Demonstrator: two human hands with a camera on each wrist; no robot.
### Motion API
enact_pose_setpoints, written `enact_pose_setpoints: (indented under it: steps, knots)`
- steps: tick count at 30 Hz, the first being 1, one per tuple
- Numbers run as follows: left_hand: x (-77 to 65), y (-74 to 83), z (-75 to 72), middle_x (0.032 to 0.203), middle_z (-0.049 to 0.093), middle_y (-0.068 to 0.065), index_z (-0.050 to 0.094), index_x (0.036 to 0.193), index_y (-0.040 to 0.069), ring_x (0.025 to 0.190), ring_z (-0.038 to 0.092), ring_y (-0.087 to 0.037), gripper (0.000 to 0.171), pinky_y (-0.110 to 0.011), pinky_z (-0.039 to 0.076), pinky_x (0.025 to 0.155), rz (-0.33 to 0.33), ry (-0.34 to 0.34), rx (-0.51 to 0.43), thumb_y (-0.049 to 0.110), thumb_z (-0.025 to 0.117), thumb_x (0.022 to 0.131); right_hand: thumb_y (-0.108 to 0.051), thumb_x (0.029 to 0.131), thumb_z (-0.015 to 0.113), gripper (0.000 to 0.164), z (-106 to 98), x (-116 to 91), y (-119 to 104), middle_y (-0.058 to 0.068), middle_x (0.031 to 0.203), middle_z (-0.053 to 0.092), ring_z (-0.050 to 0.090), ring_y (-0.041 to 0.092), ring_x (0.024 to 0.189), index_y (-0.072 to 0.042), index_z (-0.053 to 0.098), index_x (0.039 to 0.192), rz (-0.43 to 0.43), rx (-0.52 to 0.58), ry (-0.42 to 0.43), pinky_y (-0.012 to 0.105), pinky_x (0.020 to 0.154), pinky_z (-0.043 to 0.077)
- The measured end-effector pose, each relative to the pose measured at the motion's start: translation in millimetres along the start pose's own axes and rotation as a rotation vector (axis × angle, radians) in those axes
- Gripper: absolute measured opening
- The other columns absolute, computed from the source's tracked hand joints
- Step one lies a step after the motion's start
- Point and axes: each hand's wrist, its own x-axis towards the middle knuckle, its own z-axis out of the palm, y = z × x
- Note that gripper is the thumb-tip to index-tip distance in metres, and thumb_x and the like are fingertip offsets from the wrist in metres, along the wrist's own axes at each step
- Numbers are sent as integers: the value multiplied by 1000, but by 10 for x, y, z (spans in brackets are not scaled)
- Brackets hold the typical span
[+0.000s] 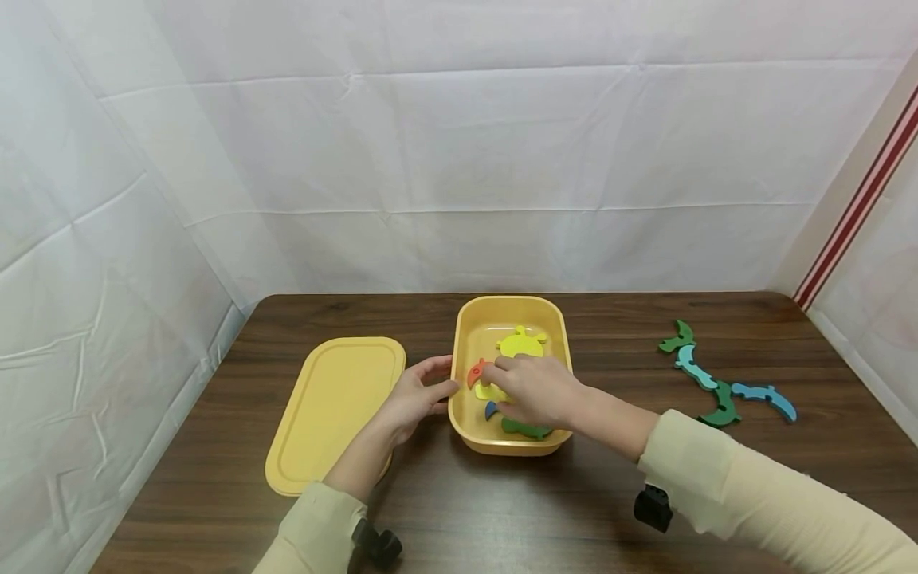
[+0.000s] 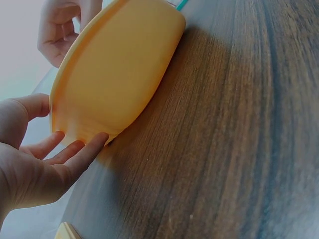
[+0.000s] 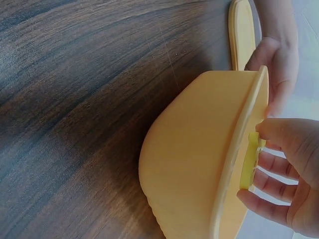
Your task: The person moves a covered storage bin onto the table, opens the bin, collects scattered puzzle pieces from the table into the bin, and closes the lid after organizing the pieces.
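left hand (image 1: pixel 412 399) at the left side of a deep yellow, round-cornered, plastic-looking tub (image 1: pixel 511 449): fingers loosely spread, tips against the outer wall, thumb at the rim. light contact, so the tub could skid or swivel on the brown wood-grain table (image 1: pixel 610 494) if the right side is bumped.

right hand (image 1: pixel 534 391) reaches into the tub, thumb and fingers pinching a thin, flat, bright yellow piece (image 3: pixel 247 169) by its edges. a narrow grip; an uneven squeeze could make the piece twist or drop back. whether it is fully clear of its neighbours is hard to tell, the hand covering much of the tub.

close by inside: a red-orange crescent piece (image 1: pixel 475 373), a small blue piece (image 1: pixel 491 410), a flat dark green piece (image 1: pixel 527 430). any of these could be dragged along if fingertips catch them.

on the table, right: a winding row of flat green and blue curved pieces (image 1: pixel 726 402), near the right cream sleeve (image 1: pixel 688 446). a low elbow or cuff swing could knock the row askew.
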Motion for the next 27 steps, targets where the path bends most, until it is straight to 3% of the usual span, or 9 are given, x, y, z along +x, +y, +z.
enact_pose_setpoints:
  steps: [7,19,27]
  knots:
    - [106,-126,-23,137,43,-18,42,135,3,108,56,-25,49,-40,53,83,1,12,-6,7,57,89,-28,77,72,31,37,7,-10,-5,86,57,54,11,67,-20,59,104,21,16,-21,21,43,39]
    - [97,-116,-23,134,46,-15,44,133,6,109,56,-27,47,-36,54,80,-10,28,8,8,58,88,-37,81,66,39,21,-38,11,-2,100,58,55,13,73,-22,58,116,37,-5,-46,22,49,43]
    - [105,-114,-18,134,46,-16,45,133,5,109,56,-27,47,-36,54,80,-4,31,15,7,58,88,-35,83,64,35,22,-113,81,-2,99,60,57,13,77,-21,59,116,31,-29,-4,22,50,44]
